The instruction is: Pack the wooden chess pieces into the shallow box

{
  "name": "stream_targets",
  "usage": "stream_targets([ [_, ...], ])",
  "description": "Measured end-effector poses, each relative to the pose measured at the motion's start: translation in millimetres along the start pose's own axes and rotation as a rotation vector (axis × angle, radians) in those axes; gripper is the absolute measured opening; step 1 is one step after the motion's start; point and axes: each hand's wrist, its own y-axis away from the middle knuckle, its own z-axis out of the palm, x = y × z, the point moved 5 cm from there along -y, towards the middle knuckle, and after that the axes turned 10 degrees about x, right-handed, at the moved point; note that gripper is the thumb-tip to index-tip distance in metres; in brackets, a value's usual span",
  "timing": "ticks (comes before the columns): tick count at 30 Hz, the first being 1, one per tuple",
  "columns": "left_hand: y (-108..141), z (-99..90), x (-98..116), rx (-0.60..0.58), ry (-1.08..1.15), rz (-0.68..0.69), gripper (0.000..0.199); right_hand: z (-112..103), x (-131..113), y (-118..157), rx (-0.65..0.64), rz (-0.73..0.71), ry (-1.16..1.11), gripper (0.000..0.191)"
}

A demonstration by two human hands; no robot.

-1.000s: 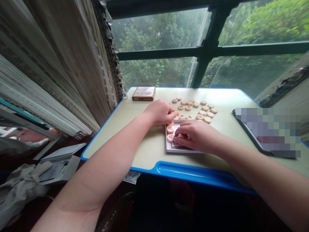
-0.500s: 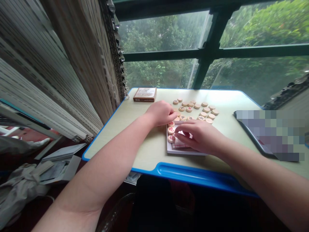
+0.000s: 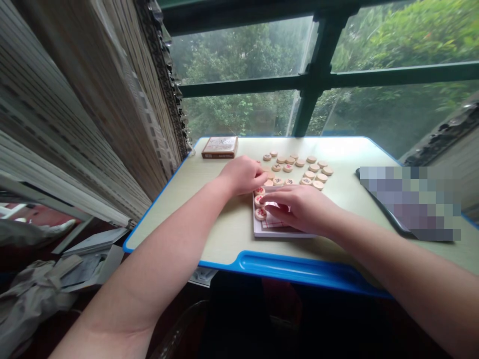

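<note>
My right hand [image 3: 303,207] reaches over a shallow white box [image 3: 284,234], fingers stretched apart. One fingertip touches the middle of a column of round wooden Chinese chess pieces [image 3: 261,214] with red characters, along the box's left side. Under that hand, a folded sheet with red lines [image 3: 271,222] lies in the box, partly covered. By the box's far left corner, my left hand [image 3: 245,174] is closed with its fingers curled; whatever it holds, if anything, is hidden. Several loose chess pieces [image 3: 288,168] lie on the table beyond the box, some showing characters, others plain.
A brown, flat carton [image 3: 220,147] lies at the table's far left. On the right rests a dark-edged device [image 3: 377,199], its surface blurred out. The pale table [image 3: 179,209] has a blue rim with a molded trough [image 3: 292,264] at the front. Window and curtains surround it.
My right fingertip has shifted onto the middle red piece in the box. My left hand stays at the far left corner. The whole view has shifted slightly.
</note>
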Motion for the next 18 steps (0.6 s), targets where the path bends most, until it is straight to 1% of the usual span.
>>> stream_targets([
  [3, 0, 1.6, -2, -0.002, 0.001, -0.004, 0.042, -3, 0, 0, 0.032, -0.010, 0.030, 0.022],
  [5, 0, 1.6, -2, -0.003, -0.012, -0.009, 0.042, -8, 9, -1, 0.085, 0.021, 0.076, 0.023],
  [7, 0, 0.2, -2, 0.001, -0.038, -0.022, 0.041, -15, 27, -3, 0.181, 0.111, 0.121, 0.026],
  [10, 0, -2.2, -5, 0.023, -0.072, -0.082, 0.043, -30, 64, -2, 0.377, 0.336, 0.141, 0.028],
  [11, 0, -1.8, -7, 0.029, -0.073, -0.112, 0.043, -32, 75, -1, 0.399, 0.388, 0.137, 0.027],
  [13, 0, 2.5, -11, 0.018, -0.039, -0.171, 0.039, -33, 90, 0, 0.393, 0.461, 0.125, 0.026],
  [14, 0, 5.0, -14, 0.026, -0.006, -0.196, 0.033, -32, 94, 1, 0.380, 0.482, 0.117, 0.026],
  [16, 0, 11.3, -16, 0.025, 0.090, -0.207, 0.025, -30, 96, 1, 0.342, 0.495, 0.111, 0.027],
  [17, -1, 13.8, -18, 0.027, 0.149, -0.218, 0.025, -29, 95, 1, 0.322, 0.490, 0.113, 0.027],
  [18, -1, 15.0, -20, 0.041, 0.200, -0.243, 0.029, -28, 93, 1, 0.302, 0.481, 0.117, 0.027],
])
